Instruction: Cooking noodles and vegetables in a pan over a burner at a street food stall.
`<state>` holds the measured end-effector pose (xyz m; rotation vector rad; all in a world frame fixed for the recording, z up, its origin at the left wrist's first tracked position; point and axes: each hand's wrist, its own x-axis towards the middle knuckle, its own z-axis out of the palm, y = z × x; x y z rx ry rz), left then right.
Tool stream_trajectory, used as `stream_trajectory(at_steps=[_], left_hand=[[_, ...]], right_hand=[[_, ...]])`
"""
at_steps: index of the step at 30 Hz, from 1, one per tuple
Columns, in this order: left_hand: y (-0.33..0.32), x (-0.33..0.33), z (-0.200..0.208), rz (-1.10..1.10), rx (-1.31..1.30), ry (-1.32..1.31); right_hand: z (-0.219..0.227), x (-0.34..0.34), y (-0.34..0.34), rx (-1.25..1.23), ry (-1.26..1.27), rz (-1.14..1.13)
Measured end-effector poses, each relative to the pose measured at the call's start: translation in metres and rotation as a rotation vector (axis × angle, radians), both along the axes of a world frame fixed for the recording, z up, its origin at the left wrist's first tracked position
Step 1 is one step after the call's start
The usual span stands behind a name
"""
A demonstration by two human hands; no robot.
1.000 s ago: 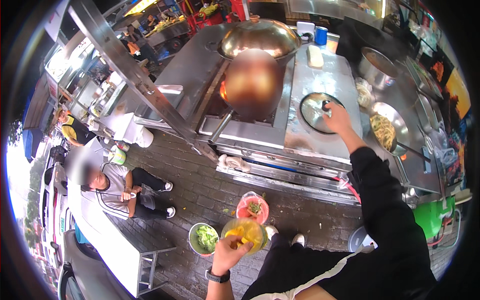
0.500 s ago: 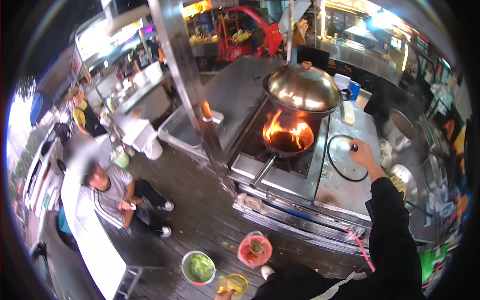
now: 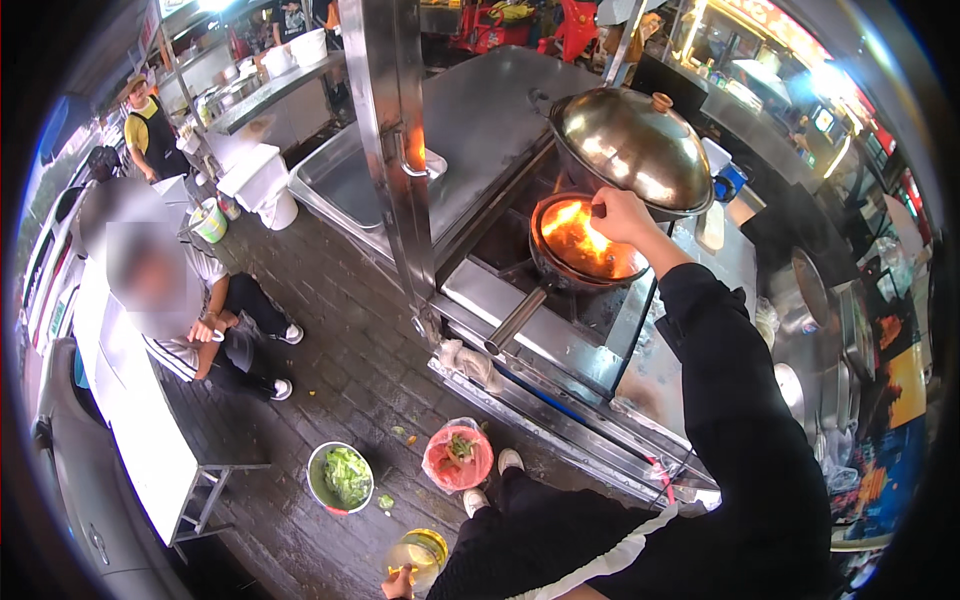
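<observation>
My right hand [image 3: 625,217] is closed on the dark knob of a round glass lid [image 3: 570,238]. The lid lies over the mouth of a pan, with orange flame glowing through the glass. The pan's metal handle [image 3: 517,320] points toward me, over the stove's front edge. Low in the picture, my left hand [image 3: 398,582] is closed at a clear container with a yellow rim [image 3: 428,548]; its fingers are partly cut off by the lower edge.
A large domed wok lid [image 3: 630,140] covers a wok behind the pan. A steel post [image 3: 390,130] rises left of the burner. On the floor stand a bucket of greens [image 3: 318,478] and a red-lined bin [image 3: 480,465]. A seated person [image 3: 215,320] is at the left by a white table [image 3: 135,440].
My right hand has carried the glass lid from the steel counter leftward onto the flaming pan. The open flames now show through the glass. The view has shifted.
</observation>
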<state>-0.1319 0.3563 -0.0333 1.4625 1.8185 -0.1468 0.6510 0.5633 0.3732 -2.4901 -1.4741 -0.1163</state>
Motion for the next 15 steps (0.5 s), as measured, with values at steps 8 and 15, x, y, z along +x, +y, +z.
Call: stream_trajectory(at_steps=[8, 15], left_hand=[[-0.023, 0.001, 0.009, -0.307, 0.318, -0.239], [-0.004, 0.044, 0.039, 0.310, 0.092, -0.332]], right_hand=[[-0.007, -0.012, 0.019, 0.015, -0.064, -0.039], [-0.002, -0.026, 0.015, -0.043, -0.018, -0.129]])
